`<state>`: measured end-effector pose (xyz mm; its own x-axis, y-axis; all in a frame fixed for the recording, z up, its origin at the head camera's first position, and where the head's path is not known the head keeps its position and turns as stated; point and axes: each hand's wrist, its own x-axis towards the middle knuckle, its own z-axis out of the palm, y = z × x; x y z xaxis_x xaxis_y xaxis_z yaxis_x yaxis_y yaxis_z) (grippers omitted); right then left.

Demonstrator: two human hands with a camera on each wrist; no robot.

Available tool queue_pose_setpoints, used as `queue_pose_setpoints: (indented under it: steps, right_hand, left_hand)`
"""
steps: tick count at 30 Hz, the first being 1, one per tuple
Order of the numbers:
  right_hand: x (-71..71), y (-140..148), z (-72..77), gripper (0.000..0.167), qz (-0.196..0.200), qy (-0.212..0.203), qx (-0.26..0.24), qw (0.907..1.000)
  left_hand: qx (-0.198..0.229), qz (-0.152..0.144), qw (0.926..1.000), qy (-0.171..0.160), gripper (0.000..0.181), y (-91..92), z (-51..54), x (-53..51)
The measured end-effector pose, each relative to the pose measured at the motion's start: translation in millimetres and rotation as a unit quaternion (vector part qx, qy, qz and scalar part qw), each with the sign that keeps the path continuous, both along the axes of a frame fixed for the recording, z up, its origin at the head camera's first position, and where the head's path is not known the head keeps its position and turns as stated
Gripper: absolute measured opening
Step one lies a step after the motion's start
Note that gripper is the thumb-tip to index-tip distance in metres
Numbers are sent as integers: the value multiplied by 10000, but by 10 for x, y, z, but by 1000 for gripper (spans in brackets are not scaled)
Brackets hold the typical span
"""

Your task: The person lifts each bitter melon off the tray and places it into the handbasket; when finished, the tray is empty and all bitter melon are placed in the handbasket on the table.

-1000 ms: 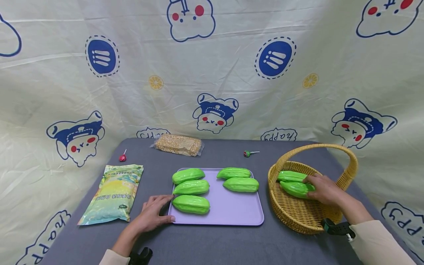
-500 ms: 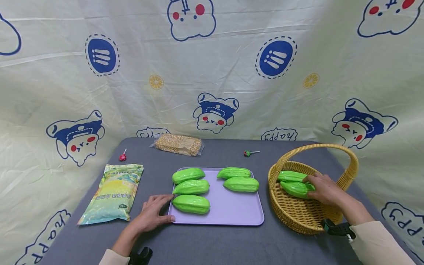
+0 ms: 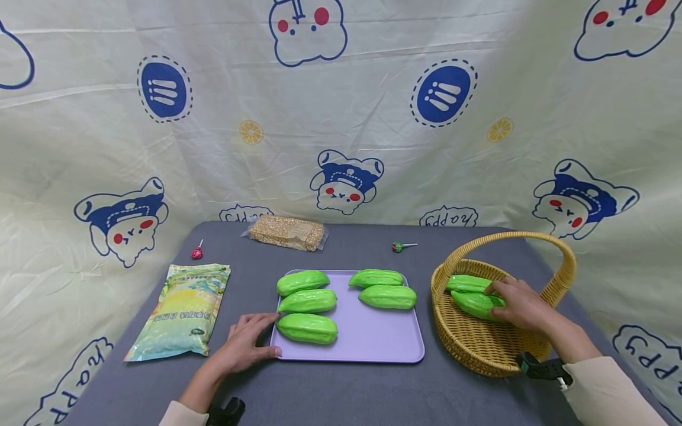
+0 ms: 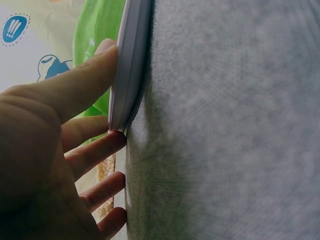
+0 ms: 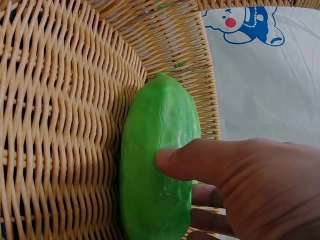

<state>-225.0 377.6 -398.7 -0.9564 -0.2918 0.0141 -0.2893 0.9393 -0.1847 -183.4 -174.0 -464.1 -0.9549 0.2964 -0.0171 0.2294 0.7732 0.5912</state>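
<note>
Green and glossy, the nearer gourd point(image 5: 157, 200) is lying in the wicker basket point(image 3: 453, 340), in the grasp of the right hand point(image 3: 524, 305). The right hand is pinching it: the thumb is pressing on one side while the fingers are passing behind the other, their tips hidden. That two-sided hold is probably suiting a smooth, rounded body. Just beyond those fingers, the farther gourd point(image 3: 466, 283) is lying alongside, and the basket's wall is likely stopping both from rolling.

The left hand point(image 3: 242, 345) is resting with fingers spread, thumb and fingertips touching the left edge of the lilac tray point(image 3: 373, 343); it seems to be bracing the tray against sliding. Just right of the left hand, three gourds point(image 3: 307, 301) are lying in parallel, while two gourds point(image 3: 387, 297) are lying farther right, between the hands; such rows are presumably saving space. Left of the left hand, a yellow-green bag point(image 3: 183, 313) is lying flat on the table point(image 3: 341, 393), apparently out of the way.
</note>
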Motion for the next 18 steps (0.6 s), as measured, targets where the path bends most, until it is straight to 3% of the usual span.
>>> queue_pose_setpoints:
  steps: [18]
  right_hand:
    - [-24, 9, -70, 39, -33, 112, 110, 9999]
  left_hand:
    - [7, -8, 10000, 6, 71, -4, -8, 2]
